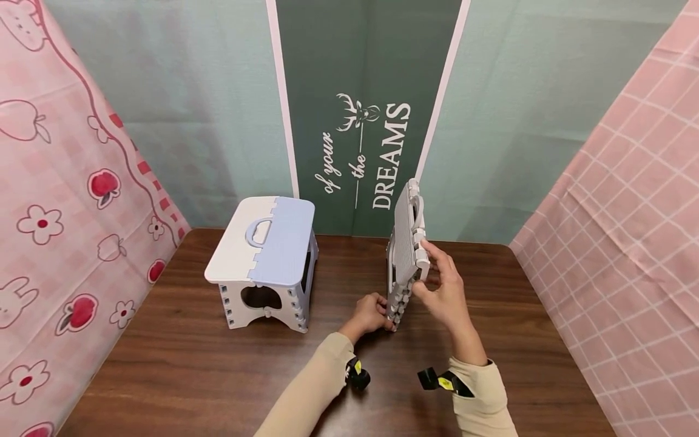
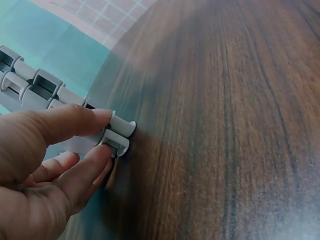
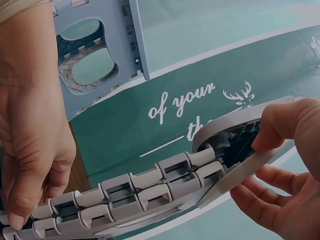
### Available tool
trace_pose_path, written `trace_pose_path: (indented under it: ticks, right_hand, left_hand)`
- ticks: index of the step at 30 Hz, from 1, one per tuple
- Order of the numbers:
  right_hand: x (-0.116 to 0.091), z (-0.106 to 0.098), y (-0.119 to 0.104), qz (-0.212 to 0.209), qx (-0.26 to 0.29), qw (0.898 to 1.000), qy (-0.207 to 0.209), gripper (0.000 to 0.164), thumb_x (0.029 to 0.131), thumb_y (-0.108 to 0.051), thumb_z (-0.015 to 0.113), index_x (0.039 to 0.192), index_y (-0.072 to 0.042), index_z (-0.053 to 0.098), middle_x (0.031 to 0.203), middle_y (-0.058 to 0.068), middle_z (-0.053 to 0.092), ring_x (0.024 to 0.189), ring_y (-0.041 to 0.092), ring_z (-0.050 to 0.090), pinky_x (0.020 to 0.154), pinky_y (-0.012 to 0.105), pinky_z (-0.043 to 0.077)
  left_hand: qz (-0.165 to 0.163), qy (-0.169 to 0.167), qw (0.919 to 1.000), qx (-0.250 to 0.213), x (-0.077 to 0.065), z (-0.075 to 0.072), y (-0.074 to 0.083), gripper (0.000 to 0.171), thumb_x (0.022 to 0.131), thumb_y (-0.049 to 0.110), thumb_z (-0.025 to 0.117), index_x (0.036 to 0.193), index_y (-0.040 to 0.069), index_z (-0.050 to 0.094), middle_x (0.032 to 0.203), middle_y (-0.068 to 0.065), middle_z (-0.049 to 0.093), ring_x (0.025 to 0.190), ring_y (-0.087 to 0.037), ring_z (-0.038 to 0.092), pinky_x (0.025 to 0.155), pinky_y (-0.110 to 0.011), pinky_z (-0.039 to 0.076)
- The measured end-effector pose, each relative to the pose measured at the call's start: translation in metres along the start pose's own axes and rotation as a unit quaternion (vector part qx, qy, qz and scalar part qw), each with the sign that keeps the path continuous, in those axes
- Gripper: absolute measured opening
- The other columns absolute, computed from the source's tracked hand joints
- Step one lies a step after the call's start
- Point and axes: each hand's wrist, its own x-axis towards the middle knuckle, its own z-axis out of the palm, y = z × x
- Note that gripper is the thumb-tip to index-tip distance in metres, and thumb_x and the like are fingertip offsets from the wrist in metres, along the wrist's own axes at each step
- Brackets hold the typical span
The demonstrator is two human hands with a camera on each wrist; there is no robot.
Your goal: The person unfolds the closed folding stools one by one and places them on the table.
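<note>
A grey folding stool, folded nearly flat, stands on edge on the table, right of centre. Low down at its near end, my left hand pinches the hinged leg edge between thumb and fingers; the left wrist view shows the hinge knuckles there. Higher up, my right hand grips the folded seat. In the right wrist view its thumb reaches into the narrow gap between the seat halves, with the other fingers against the outside. Part of the stool's far side is hidden.
To the left, a second folding stool, white and blue, stands unfolded on the brown wooden table. A green printed cloth hangs behind the table, and pink cloths flank both sides.
</note>
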Motion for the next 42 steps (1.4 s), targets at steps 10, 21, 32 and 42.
trace_pose_path:
  ticks: [10,21,32,42]
  right_hand:
    - [-0.001,0.002,-0.003,0.004,-0.011,1.0,0.006,0.071,0.063,0.024,0.057,0.131,0.006,0.045,0.115,0.031,0.047,0.096,0.034,0.055,0.069,0.021,0.05]
    - [-0.002,0.003,-0.004,0.001,-0.025,1.0,0.009,0.072,0.063,0.023,0.057,0.131,0.006,0.045,0.117,0.031,0.047,0.095,0.036,0.056,0.065,0.047,0.051]
    - [-0.002,0.004,-0.004,0.005,-0.022,1.0,0.012,0.072,0.063,0.024,0.057,0.132,0.006,0.044,0.117,0.032,0.046,0.097,0.038,0.055,0.066,0.049,0.05]
    - [-0.001,0.004,-0.003,-0.01,-0.012,1.0,0.012,0.072,0.061,0.025,0.057,0.13,0.006,0.045,0.113,0.033,0.046,0.093,0.04,0.055,0.068,0.019,0.049]
  left_hand:
    - [0.012,-0.003,0.9998,0.014,-0.003,-0.002,-0.001,0.057,0.052,0.008,0.09,0.101,0.005,0.061,0.079,-0.004,0.062,0.07,-0.012,0.054,0.067,-0.025,0.045]
    - [0.092,0.026,0.9954,-0.005,-0.005,-0.01,0.004,0.074,0.056,0.013,0.089,0.123,0.007,0.056,0.11,-0.013,0.055,0.094,-0.029,0.055,0.076,-0.03,0.044]
    - [0.193,-0.003,0.9749,-0.111,-0.003,-0.012,0.004,0.05,0.065,-0.002,0.081,0.11,0.004,0.059,0.106,-0.005,0.062,0.095,-0.023,0.061,0.078,-0.035,0.05]
    - [0.155,-0.014,0.9769,-0.147,-0.014,-0.019,0.023,0.048,0.065,-0.013,0.077,0.108,-0.004,0.057,0.102,-0.02,0.061,0.096,-0.04,0.058,0.081,-0.053,0.045]
